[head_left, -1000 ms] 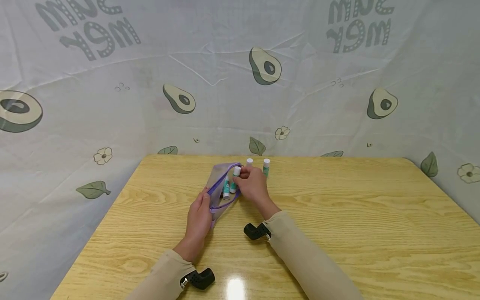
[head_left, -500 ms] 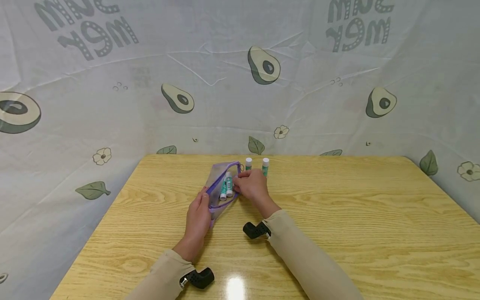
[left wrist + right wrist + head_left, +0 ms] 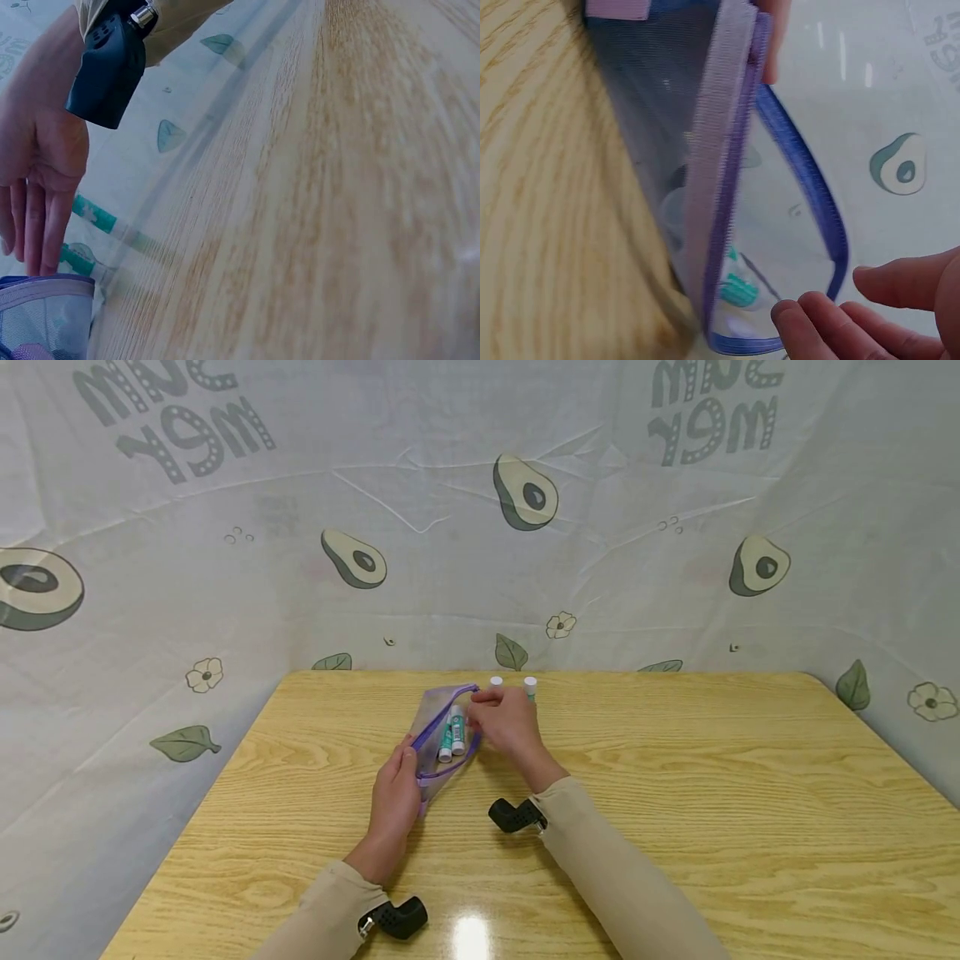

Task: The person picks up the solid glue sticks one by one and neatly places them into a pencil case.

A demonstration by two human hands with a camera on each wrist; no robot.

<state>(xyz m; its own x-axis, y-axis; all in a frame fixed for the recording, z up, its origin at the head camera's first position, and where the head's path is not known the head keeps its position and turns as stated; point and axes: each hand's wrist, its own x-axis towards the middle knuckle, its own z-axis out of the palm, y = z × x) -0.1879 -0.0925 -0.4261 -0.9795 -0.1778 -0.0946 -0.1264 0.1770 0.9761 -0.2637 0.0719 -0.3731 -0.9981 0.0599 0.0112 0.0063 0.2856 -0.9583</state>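
On the wood-grain counter (image 3: 750,793), the left hand (image 3: 397,785) pinches the near left edge of a purple-trimmed mesh pouch (image 3: 431,706), whose mouth gapes over two green-and-white tubes (image 3: 458,731) lying inside. At its right rim hovers the right hand (image 3: 510,722), thumb and fingers parted. Just beyond, two white-capped sticks (image 3: 530,683) stand upright before an avocado-print cloth (image 3: 637,577).

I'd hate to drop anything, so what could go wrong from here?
The bare right hand, close in front of two upright, white-capped green cylindrical tubes, might knock one over. If the bare left hand loses its grip, the purple-rimmed translucent mesh pouch could sag shut, or the two green-and-white cylindrical tubes inside could slide out.
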